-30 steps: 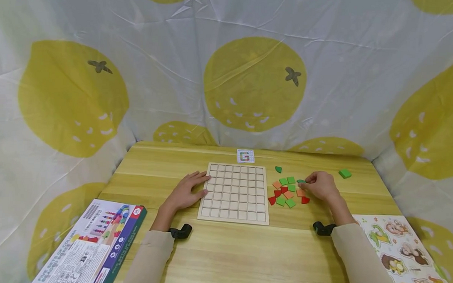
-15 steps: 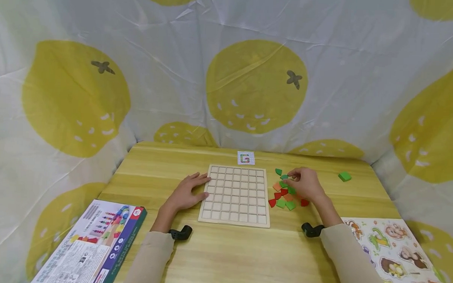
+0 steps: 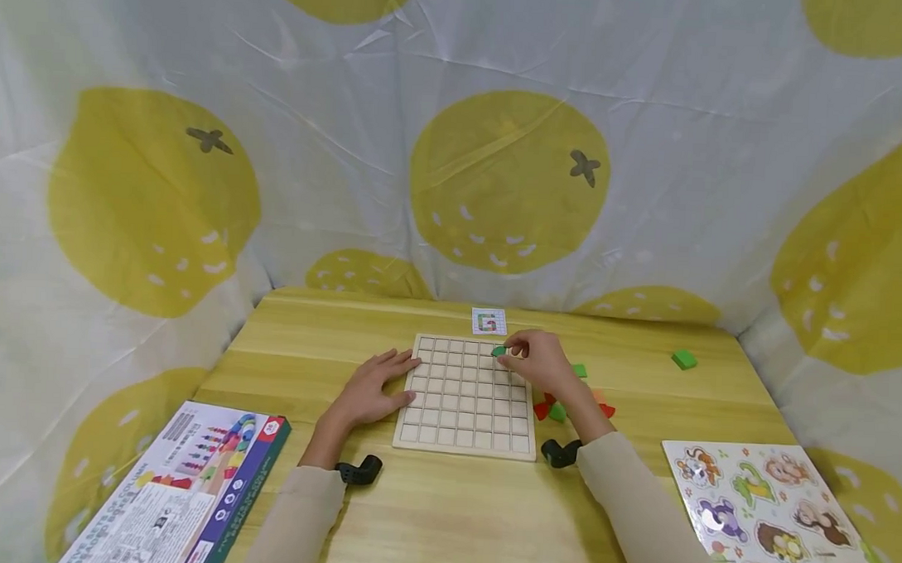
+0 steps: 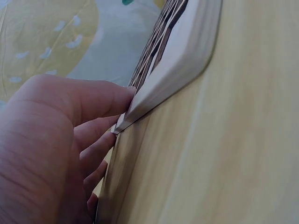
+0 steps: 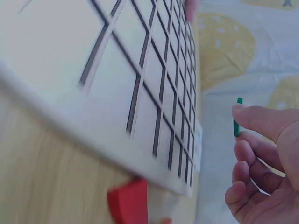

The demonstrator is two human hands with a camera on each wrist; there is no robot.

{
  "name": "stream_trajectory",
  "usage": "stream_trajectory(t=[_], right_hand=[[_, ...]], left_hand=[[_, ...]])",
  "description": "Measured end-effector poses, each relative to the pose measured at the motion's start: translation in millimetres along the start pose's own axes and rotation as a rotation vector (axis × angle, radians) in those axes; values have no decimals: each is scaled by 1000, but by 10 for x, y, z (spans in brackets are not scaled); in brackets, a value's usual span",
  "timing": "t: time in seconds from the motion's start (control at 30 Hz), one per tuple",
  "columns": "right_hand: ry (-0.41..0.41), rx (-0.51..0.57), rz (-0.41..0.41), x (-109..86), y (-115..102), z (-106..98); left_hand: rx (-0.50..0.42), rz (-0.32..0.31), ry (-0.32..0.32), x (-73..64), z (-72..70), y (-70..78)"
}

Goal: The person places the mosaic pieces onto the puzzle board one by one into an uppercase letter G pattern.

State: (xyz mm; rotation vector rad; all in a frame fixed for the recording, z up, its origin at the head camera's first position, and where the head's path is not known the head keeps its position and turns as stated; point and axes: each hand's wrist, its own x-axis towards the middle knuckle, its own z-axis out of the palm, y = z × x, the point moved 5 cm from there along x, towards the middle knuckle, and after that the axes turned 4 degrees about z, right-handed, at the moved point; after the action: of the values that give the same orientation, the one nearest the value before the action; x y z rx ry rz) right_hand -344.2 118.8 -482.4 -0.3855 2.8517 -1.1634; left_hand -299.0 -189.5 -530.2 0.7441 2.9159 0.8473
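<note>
A wooden grid board (image 3: 455,437) with square cells lies flat on the table, its cells bare. My left hand (image 3: 368,390) rests at its left edge; in the left wrist view the thumb (image 4: 100,95) touches the board's rim. Over the top right cells, my right hand (image 3: 543,363) pinches a dark green tile (image 3: 498,350) between thumb and fingers. Seen from the right wrist, that tile (image 5: 237,125) is edge-on and above the board. Right of the board lie loose tiles, including a red tile (image 3: 541,410) and a green tile (image 3: 557,412); the right hand and forearm hide several.
Behind the board lies a small card (image 3: 489,321) with a coloured G pattern. A green block (image 3: 684,359) sits at the far right. A printed box (image 3: 183,487) is at the front left, and a sheet with cartoon animals (image 3: 749,491) at the front right.
My right hand has moved left from the tile pile to above the board's top right, carrying the dark green tile. The left hand has stayed at the board's left edge.
</note>
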Motion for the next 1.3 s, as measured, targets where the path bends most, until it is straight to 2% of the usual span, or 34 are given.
stream_trajectory(t=[0.27,0.47,0.67,0.77,0.9,1.13,1.3], right_hand=[[-41,27,-33,195,-190,298],[-54,44,-62,309,-318,478],[-106,77,-43,338,-363,706],[-106,88,-38,343,-380,798],[-97,51,-24,352,-410,910],[-67,-35,22,368,-463,955],[-73,-23,17,374,-455,920]], left_hand=[[-3,-33,-21,-20,-13,6],[-16,-39,16,-9,-39,17],[-10,-34,18,-9,-31,27],[-16,-34,16,-18,-4,37],[-29,-42,21,-59,18,26],[-23,-25,33,-51,0,20],[-20,-26,33,-29,10,11]])
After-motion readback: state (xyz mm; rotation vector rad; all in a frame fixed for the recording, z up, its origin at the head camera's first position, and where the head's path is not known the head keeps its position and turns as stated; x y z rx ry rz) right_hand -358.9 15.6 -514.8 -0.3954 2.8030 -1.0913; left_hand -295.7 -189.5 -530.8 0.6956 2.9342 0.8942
